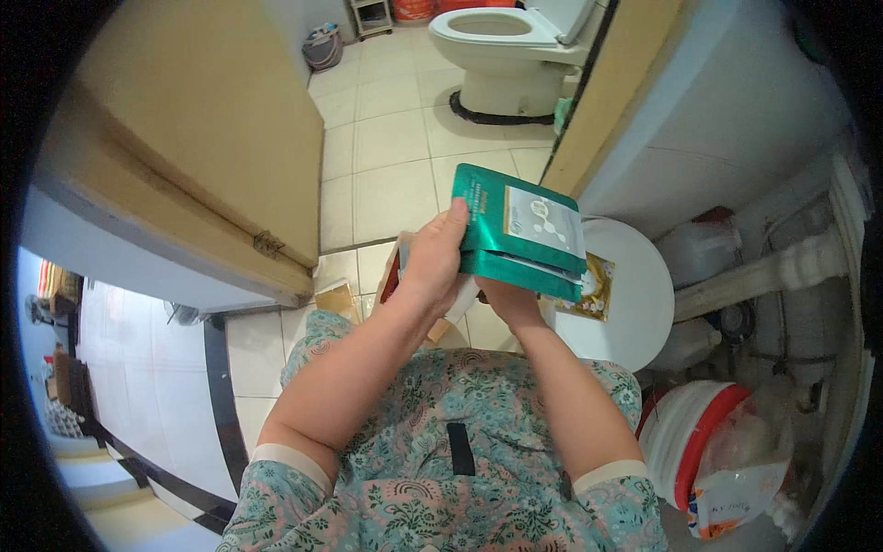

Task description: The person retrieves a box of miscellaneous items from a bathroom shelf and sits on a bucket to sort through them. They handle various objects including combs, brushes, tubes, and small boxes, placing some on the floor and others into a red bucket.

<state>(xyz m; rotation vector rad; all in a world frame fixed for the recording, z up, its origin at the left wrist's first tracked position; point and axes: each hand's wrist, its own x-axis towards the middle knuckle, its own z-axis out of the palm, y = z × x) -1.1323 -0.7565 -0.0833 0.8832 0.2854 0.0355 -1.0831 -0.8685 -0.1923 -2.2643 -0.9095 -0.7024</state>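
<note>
Cream tiles (377,198) pave the room, with a patterned dress (460,506) nearest, over the person's lap. Beyond it the left hand (434,253) is clamped on the left edge of the green packets (487,225), thumb on the front, its other fingers mostly hidden. The right hand (509,302) is beneath the packets; its fingers are covered, so I cannot tell whether they are closed. Held up in a stack before the lap, the packets show gold lettering and small pale print at left, then a silver panel with a round badge and linked pale dots. To their right, a gold packet (602,290) lies on a round white top (644,294). Low at right, a bag (736,497) with dark handwriting overlaps a red-and-white tub (685,442). Farther off are a tan door (212,120), a toilet (506,83) and a grey bucket (323,48).
</note>
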